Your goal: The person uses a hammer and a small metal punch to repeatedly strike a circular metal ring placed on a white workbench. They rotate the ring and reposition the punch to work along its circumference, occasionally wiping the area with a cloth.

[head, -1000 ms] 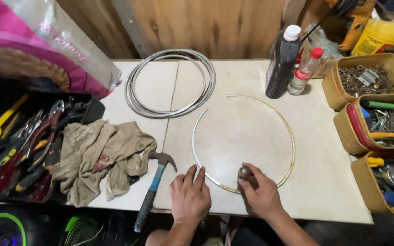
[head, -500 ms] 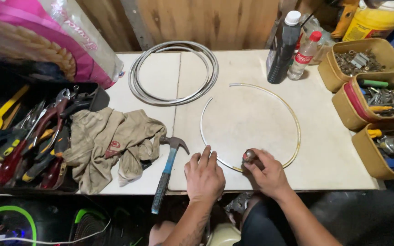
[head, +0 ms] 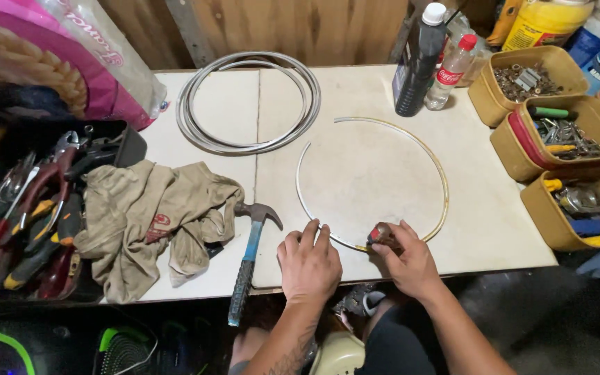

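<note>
Near the bottom middle, the left hand [head: 308, 262] presses flat on the thin metal ring [head: 373, 182] to keep it steady on the surface [head: 355, 90]. The right hand [head: 407, 258] pinches a small tool [head: 378, 235] against it.

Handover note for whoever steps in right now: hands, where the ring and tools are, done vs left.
Left hand: flat, fingertips pressing the near arc of the thin metal ring against the white table.
Right hand: gripping a small dark tool with a red tip where it meets the ring's near edge.
Ring lies flat; its ends do not meet, with a gap at the upper left.
Claw hammer lies unused left of the left hand, its handle over the table edge, beside a crumpled rag.
Coiled cable sits at the back.
Done: ring formed and laid out.
Left: the gap is not yet closed.
</note>
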